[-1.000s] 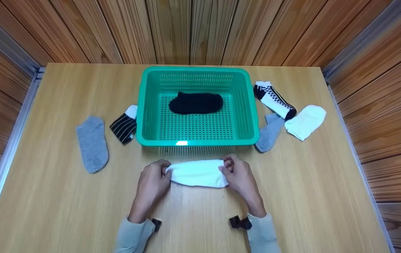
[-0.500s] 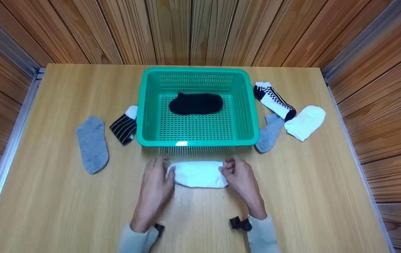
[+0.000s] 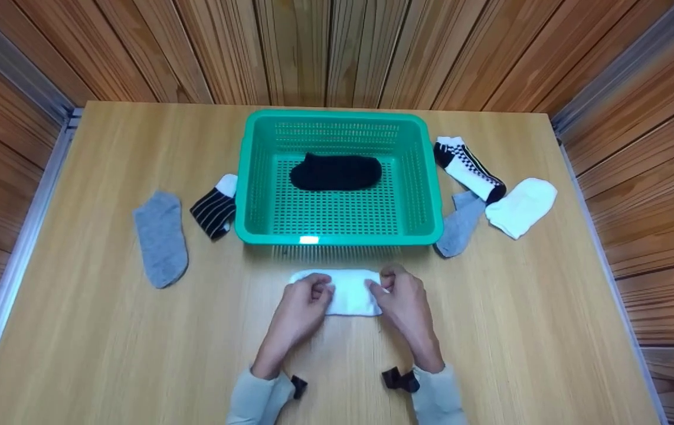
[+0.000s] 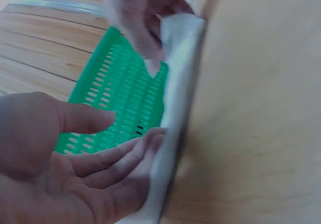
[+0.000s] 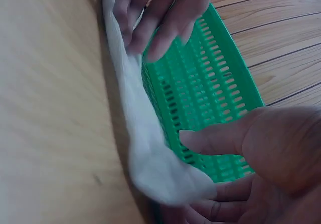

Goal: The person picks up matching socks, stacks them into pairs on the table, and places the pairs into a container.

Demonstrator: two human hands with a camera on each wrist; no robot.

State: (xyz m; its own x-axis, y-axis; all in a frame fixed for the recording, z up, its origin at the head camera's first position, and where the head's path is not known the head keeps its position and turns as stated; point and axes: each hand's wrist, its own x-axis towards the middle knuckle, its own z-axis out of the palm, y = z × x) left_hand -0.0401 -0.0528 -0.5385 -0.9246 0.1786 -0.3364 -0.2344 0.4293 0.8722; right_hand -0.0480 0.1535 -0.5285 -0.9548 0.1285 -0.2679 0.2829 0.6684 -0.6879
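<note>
While the near white sock (image 3: pixel 353 292) is touched by the loosely bent fingers of the left hand (image 3: pixel 300 310), that hand's thumb is held clear of the fabric. The sock's right end is met by the fingers of the right hand (image 3: pixel 403 301), the thumb set apart in the right wrist view; whether that end is gripped cannot be told. The sock is laid lengthwise on the worktop (image 3: pixel 107 342), just in front of a green basket (image 3: pixel 343 240), which is placed by the middle of the back edge. On the basket's floor, a black sock (image 3: pixel 337 172) is laid. Against the basket's left side, a striped sock (image 3: pixel 214 209) is seen, with a grey sock (image 3: pixel 161 242) placed nearer the worktop's left edge. Toward the back right corner, a checkered sock (image 3: pixel 470 169) is set down, a second grey sock (image 3: pixel 462 224) partly covered by its lower end. By the right edge, another white sock (image 3: pixel 523 206) is seen. The worktop is backed by wooden panels (image 3: pixel 349 47).
</note>
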